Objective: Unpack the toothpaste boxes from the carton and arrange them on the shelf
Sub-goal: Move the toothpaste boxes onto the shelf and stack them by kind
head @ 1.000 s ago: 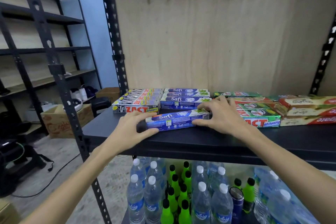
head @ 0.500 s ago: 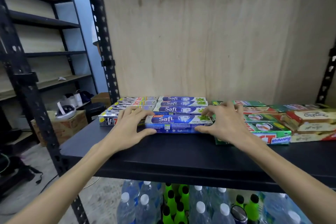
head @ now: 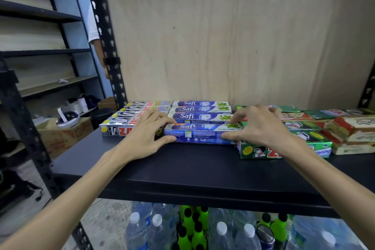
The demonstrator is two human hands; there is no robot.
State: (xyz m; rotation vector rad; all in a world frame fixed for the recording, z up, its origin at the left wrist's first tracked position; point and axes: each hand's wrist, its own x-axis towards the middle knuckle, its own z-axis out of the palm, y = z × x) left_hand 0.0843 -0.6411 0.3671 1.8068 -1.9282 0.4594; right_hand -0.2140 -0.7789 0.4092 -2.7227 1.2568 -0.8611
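i have the front blue toothpaste box [head: 199, 133] lying flat on the black shelf [head: 182, 170], touching the blue row behind it, between the silver boxes [head: 129, 122] and the green boxes [head: 284, 144]; my left hand [head: 145, 135] pinches its left end, thumb in front and fingers on top; my right hand [head: 257, 126] pinches its right end the same way; the risk i see: uneven pushing could skew the box or nudge the green box at my right wrist out of line; against a second ago, the box has gone from tilted near the shelf's front to squared against its row; the carton is out of view
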